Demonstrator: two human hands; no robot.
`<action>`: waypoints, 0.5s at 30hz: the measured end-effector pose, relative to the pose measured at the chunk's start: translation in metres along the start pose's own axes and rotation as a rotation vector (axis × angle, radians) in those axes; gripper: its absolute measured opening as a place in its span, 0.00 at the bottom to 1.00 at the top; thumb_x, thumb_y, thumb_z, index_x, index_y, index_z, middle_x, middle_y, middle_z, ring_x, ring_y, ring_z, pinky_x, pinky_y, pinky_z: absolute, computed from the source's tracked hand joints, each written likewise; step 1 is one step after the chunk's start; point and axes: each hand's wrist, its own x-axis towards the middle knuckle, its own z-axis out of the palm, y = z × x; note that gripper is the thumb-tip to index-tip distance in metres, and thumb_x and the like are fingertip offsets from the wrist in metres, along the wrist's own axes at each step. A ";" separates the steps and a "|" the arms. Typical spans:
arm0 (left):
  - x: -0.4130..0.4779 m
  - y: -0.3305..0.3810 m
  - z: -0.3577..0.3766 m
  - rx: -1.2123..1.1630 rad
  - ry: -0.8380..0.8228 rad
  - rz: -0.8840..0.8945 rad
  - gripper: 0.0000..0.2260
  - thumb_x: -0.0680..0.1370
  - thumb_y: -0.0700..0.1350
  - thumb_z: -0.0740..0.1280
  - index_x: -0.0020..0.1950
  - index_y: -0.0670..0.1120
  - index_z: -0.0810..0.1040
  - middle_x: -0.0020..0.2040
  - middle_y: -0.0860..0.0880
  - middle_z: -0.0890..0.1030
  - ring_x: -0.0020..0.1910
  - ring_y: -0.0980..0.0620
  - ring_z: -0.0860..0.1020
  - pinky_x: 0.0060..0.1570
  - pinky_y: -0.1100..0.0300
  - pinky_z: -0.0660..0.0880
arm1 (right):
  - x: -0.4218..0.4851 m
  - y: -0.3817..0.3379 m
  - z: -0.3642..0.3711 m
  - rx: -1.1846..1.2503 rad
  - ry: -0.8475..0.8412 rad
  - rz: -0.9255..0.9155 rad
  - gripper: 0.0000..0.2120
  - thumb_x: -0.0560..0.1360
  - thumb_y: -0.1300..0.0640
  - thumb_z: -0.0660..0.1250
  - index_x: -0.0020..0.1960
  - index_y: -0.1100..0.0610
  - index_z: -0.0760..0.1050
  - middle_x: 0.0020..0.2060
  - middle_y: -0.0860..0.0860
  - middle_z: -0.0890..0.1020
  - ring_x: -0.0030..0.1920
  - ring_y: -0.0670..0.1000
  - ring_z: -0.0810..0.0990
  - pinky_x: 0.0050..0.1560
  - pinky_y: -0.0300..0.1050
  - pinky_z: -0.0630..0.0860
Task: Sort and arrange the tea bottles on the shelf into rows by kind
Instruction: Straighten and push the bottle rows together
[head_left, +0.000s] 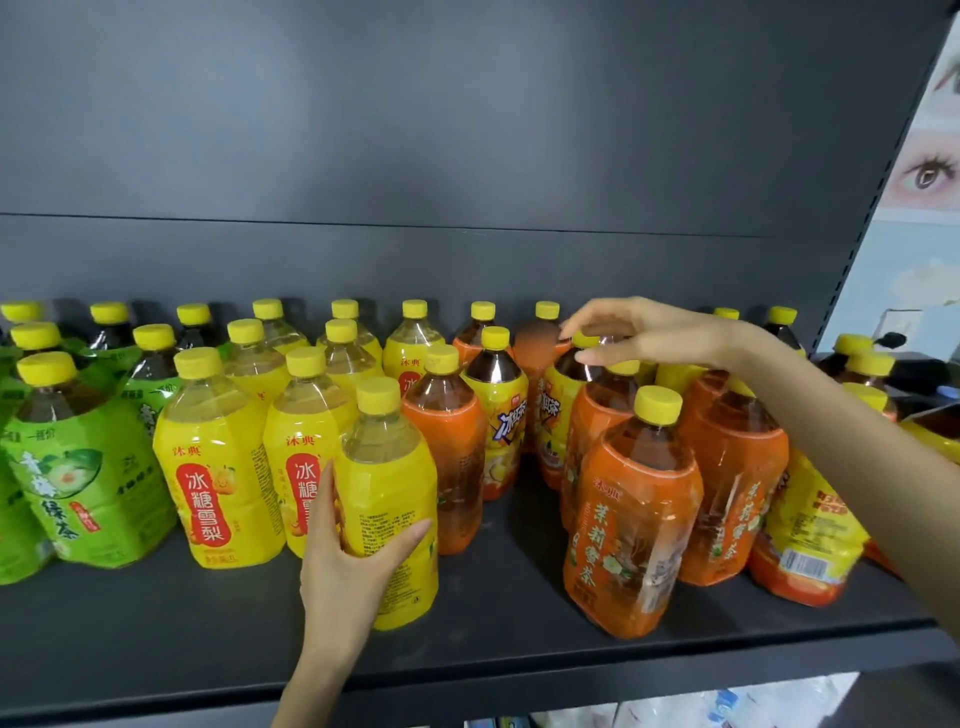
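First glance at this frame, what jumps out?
Colour blocks on the dark grey metal shelf: green-labelled plastic bottles on the left, orange-labelled plastic bottles on the right, all yellow-capped. The left hand grips a yellow-labelled clear-liquid bottle at front centre, while the right hand pinches the yellow cap of a dark-tea bottle further back.

The shelf (519, 597) is showing matt dark metal; the bottles (631, 519) are gleaming in clear plastic, wearing glossy film labels (208, 493) and smooth caps (658, 402)
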 end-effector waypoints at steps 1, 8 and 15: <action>0.000 0.000 0.000 0.002 -0.003 0.001 0.52 0.50 0.77 0.69 0.71 0.70 0.55 0.71 0.54 0.68 0.69 0.50 0.67 0.64 0.41 0.70 | 0.005 -0.006 0.002 0.024 -0.012 -0.025 0.11 0.76 0.55 0.67 0.58 0.50 0.74 0.63 0.44 0.75 0.67 0.44 0.71 0.65 0.39 0.69; -0.004 0.004 -0.004 0.004 -0.023 0.005 0.53 0.52 0.76 0.71 0.73 0.65 0.56 0.70 0.55 0.69 0.68 0.52 0.69 0.63 0.44 0.72 | 0.057 -0.065 0.035 -0.131 -0.271 -0.113 0.20 0.76 0.53 0.68 0.66 0.49 0.69 0.66 0.47 0.72 0.63 0.47 0.73 0.63 0.41 0.71; -0.007 0.006 -0.005 0.020 -0.019 -0.004 0.51 0.51 0.77 0.70 0.70 0.71 0.53 0.72 0.56 0.66 0.70 0.52 0.66 0.65 0.43 0.70 | 0.084 -0.083 0.075 -0.450 -0.182 -0.284 0.16 0.77 0.52 0.67 0.62 0.54 0.73 0.42 0.43 0.72 0.39 0.42 0.68 0.36 0.32 0.62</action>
